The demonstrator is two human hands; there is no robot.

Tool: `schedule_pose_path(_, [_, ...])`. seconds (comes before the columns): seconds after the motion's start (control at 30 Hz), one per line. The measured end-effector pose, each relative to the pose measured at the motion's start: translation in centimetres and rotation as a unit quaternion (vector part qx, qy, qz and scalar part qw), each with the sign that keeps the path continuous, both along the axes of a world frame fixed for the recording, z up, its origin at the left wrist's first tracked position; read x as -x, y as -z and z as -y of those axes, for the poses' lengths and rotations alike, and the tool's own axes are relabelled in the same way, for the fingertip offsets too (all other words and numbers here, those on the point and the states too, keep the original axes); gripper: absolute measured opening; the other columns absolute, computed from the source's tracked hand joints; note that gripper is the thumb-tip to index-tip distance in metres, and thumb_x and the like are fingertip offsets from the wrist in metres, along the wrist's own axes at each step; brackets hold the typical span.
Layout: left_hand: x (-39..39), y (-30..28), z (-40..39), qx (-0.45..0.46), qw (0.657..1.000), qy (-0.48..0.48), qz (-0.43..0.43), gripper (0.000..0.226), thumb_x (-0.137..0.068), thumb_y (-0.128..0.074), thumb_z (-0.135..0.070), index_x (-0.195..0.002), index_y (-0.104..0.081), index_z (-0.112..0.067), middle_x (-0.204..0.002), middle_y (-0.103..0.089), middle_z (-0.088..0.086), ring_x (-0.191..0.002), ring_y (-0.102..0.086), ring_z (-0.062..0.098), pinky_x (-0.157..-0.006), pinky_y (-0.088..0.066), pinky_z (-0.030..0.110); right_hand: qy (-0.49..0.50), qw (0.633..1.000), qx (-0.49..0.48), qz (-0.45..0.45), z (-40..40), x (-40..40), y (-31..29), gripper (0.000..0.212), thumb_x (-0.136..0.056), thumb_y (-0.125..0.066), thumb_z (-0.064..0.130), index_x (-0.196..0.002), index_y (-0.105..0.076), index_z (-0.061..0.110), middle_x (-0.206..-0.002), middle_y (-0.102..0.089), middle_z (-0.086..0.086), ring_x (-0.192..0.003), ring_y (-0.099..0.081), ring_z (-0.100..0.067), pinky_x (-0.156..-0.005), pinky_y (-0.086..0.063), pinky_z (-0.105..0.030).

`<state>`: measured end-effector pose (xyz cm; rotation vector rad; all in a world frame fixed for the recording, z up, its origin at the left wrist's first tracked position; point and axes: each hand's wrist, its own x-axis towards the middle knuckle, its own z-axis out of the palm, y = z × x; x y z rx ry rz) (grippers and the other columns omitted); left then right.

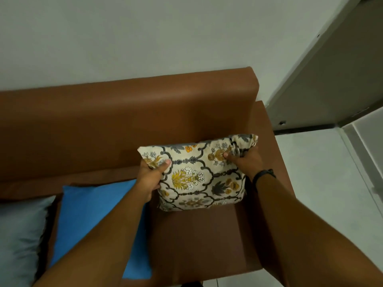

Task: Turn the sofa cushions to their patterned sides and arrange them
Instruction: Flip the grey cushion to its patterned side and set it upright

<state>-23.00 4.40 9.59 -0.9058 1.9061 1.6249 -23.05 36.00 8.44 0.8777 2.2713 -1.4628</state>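
While two hands grip one patterned cushion (199, 175) — two plain cushions lie beside.

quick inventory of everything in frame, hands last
patterned cushion: 1, cream with yellow and grey floral print, upright at the sofa's right end against the backrest
blue cushion: 1, plain blue, flat on the seat, left of the patterned one
grey cushion: 1, pale grey, far left on the seat
sofa: 1, brown
wall: white, behind the sofa
floor: pale, right
wristband: 1, black, right wrist
left hand: grips the patterned cushion's left edge
right hand: grips its upper right corner
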Motion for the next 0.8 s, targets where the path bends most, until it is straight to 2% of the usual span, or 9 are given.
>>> schedule_pose_path(0.1, [3.1, 0.8, -0.3, 0.031, 0.999, 0.000, -0.039, 0.075, -0.083, -0.082, -0.052, -0.145, -0.044, -0.033, -0.124, -0.065, -0.004, -0.098, -0.065, 0.018, -0.082, -0.056, 0.045, -0.003, 0.999, -0.050, -0.014, 0.3, 3.9, 0.8, 0.106, -0.079, -0.089, 0.045, -0.153, -0.026, 0.003, -0.146, -0.059, -0.013, -0.130, -0.060, -0.035, -0.092, -0.046, -0.032])
schedule_pose_path(0.23, [6.8, 2.2, -0.7, 0.046, 0.997, 0.009, -0.062, 0.074, -0.084, -0.081, -0.052, -0.144, -0.045, -0.030, -0.121, -0.067, -0.005, -0.109, -0.067, 0.026, -0.077, -0.056, 0.037, 0.009, 0.998, -0.060, -0.034, 0.1, 7.3, 1.7, 0.112, -0.080, -0.088, 0.044, -0.157, -0.018, 0.004, -0.151, -0.056, -0.013, -0.136, -0.057, -0.033, -0.096, -0.044, -0.030])
schedule_pose_path(0.33, [7.0, 3.6, -1.0, 0.071, 0.995, 0.013, -0.075, 0.082, -0.086, -0.078, -0.054, -0.150, -0.037, -0.024, -0.135, -0.063, 0.000, -0.126, -0.062, 0.031, -0.099, -0.053, 0.046, 0.027, 0.998, -0.042, -0.040, 0.1, 7.2, 2.1, 0.107, -0.078, -0.090, 0.046, -0.154, -0.025, 0.007, -0.151, -0.055, -0.012, -0.137, -0.056, -0.033, -0.101, -0.046, -0.031])
schedule_pose_path(0.4, [5.1, 4.1, -1.4, 0.161, 0.980, 0.018, -0.114, 0.097, -0.087, -0.071, -0.064, -0.159, -0.025, -0.017, -0.158, -0.045, 0.011, -0.142, -0.048, 0.036, -0.114, -0.041, 0.053, 0.051, 0.990, -0.083, -0.100, 1.1, 5.0, 2.0, 0.103, -0.078, -0.087, 0.052, -0.154, -0.032, 0.008, -0.152, -0.049, -0.014, -0.140, -0.050, -0.033, -0.111, -0.046, -0.042])
schedule_pose_path(0.5, [0.4, 4.0, -2.8, 0.371, 0.872, 0.131, -0.292, 0.107, -0.091, -0.057, -0.073, -0.166, -0.009, -0.014, -0.173, -0.011, 0.013, -0.158, -0.018, 0.037, -0.119, -0.020, 0.063, -0.011, 0.932, -0.298, -0.205, 3.8, -0.1, 3.3, 0.104, -0.087, -0.067, 0.068, -0.162, -0.028, 0.006, -0.167, -0.030, -0.020, -0.155, -0.028, -0.036, -0.120, -0.030, -0.059])
schedule_pose_path(0.57, [-1.7, 5.0, -4.4, 0.423, 0.732, 0.341, -0.411, 0.105, -0.093, -0.060, -0.066, -0.168, -0.004, -0.019, -0.176, -0.003, 0.009, -0.161, -0.009, 0.033, -0.119, -0.014, 0.064, -0.198, 0.884, -0.345, -0.245, 5.9, -2.8, 4.7, 0.104, -0.088, -0.063, 0.072, -0.166, -0.022, 0.015, -0.174, -0.017, -0.012, -0.161, -0.013, -0.032, -0.122, -0.017, -0.057])
schedule_pose_path(0.63, [-2.5, 6.8, -5.7, 0.438, 0.598, 0.501, -0.446, 0.113, -0.089, -0.073, -0.054, -0.168, 0.002, -0.026, -0.177, 0.006, 0.006, -0.162, -0.002, 0.032, -0.121, -0.011, 0.067, -0.360, 0.816, -0.378, -0.247, 6.6, -4.1, 6.6, 0.112, -0.083, -0.070, 0.070, -0.168, -0.014, 0.023, -0.177, -0.008, -0.008, -0.163, -0.004, -0.031, -0.123, -0.016, -0.062])
schedule_pose_path(0.7, [-1.6, 8.1, -5.1, 0.468, 0.556, 0.550, -0.411, 0.125, -0.079, -0.085, -0.036, -0.168, 0.003, -0.028, -0.176, 0.011, 0.006, -0.161, 0.006, 0.033, -0.123, -0.001, 0.067, -0.379, 0.799, -0.418, -0.207, 5.0, -3.7, 8.1, 0.127, -0.072, -0.081, 0.066, -0.168, -0.008, 0.030, -0.177, -0.005, -0.009, -0.162, -0.001, -0.033, -0.121, -0.016, -0.069])
schedule_pose_path(0.8, [-0.1, 9.2, -1.1, 0.527, 0.584, 0.516, -0.338, 0.141, -0.066, -0.093, -0.034, -0.167, 0.005, -0.030, -0.176, 0.014, 0.007, -0.160, 0.008, 0.038, -0.118, -0.002, 0.075, -0.194, 0.896, -0.393, -0.074, 0.6, -3.1, 8.5, 0.152, -0.053, -0.085, 0.078, -0.168, 0.001, 0.029, -0.176, 0.006, -0.015, -0.161, 0.007, -0.041, -0.120, -0.010, -0.071])
